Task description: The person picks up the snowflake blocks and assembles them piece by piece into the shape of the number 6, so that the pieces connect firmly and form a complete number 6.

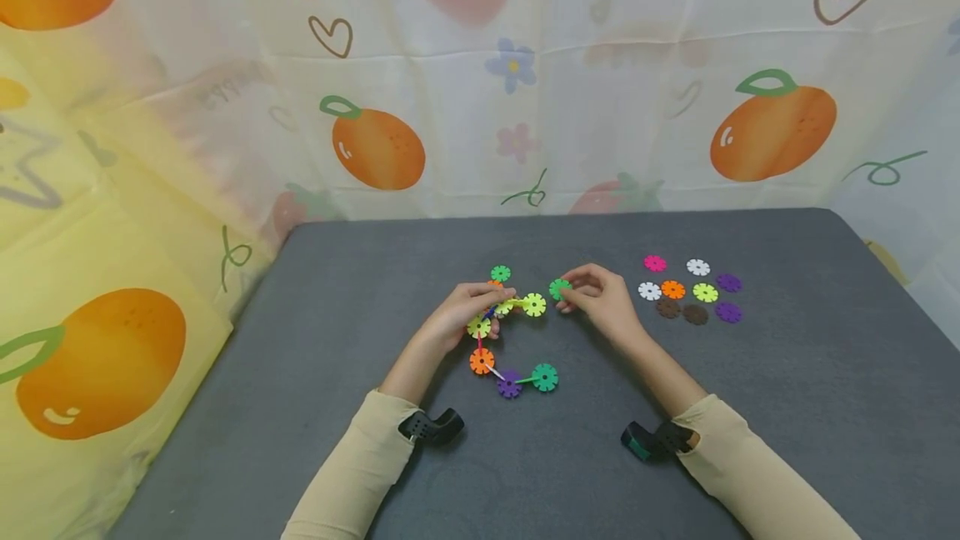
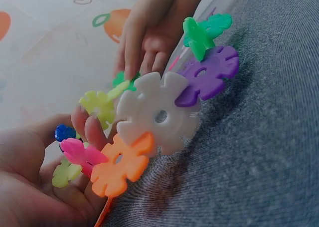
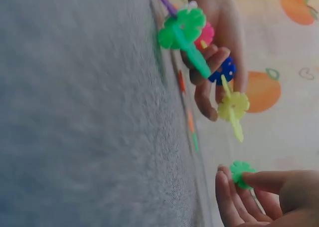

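Observation:
My left hand (image 1: 459,311) holds a curved chain of notched flower-shaped plastic discs, slotted together edge to edge. The chain runs from a yellow disc (image 1: 534,305) beside the fingertips, past a blue disc (image 3: 225,71) and a pink disc (image 2: 82,154), to an orange disc (image 1: 482,361). A white disc (image 2: 154,112), a purple disc (image 1: 510,385) and green discs (image 1: 545,377) make up its near end. Between thumb and fingers, my right hand (image 1: 603,298) pinches a single green disc (image 1: 558,288), a small gap away from the yellow one.
Several loose discs lie in a group at the right of the grey table (image 1: 337,440): pink (image 1: 655,263), white (image 1: 697,267), orange (image 1: 672,289), yellow, purple and brown (image 1: 695,315). Another green disc (image 1: 500,273) lies behind my left hand. A fruit-patterned cloth (image 1: 450,107) hangs behind.

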Action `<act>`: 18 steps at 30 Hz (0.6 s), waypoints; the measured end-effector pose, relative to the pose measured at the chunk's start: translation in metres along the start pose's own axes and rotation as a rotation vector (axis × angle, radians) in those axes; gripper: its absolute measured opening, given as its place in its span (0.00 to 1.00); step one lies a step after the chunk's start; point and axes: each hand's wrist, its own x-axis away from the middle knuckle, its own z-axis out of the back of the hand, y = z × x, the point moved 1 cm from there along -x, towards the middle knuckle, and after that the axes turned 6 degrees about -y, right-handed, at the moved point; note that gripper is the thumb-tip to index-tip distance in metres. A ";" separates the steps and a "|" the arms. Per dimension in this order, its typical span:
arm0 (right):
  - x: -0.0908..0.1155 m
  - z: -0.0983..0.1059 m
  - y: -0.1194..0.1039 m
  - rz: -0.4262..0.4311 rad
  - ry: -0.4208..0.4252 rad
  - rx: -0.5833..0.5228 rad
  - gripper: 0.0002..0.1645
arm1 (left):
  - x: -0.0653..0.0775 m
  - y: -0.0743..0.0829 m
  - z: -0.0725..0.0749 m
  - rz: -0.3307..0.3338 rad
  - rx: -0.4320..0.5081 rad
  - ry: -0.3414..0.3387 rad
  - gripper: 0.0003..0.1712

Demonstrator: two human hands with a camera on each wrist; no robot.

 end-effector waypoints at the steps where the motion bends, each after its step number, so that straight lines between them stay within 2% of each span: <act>1: 0.003 0.000 0.000 0.000 -0.002 -0.011 0.14 | 0.000 0.000 0.000 -0.001 0.000 0.002 0.20; 10: 0.016 -0.002 -0.005 0.014 -0.040 -0.067 0.15 | 0.000 0.002 -0.002 0.003 0.035 0.013 0.19; 18: 0.018 -0.004 -0.002 0.027 -0.050 -0.046 0.14 | 0.002 0.003 -0.002 0.025 0.058 0.028 0.19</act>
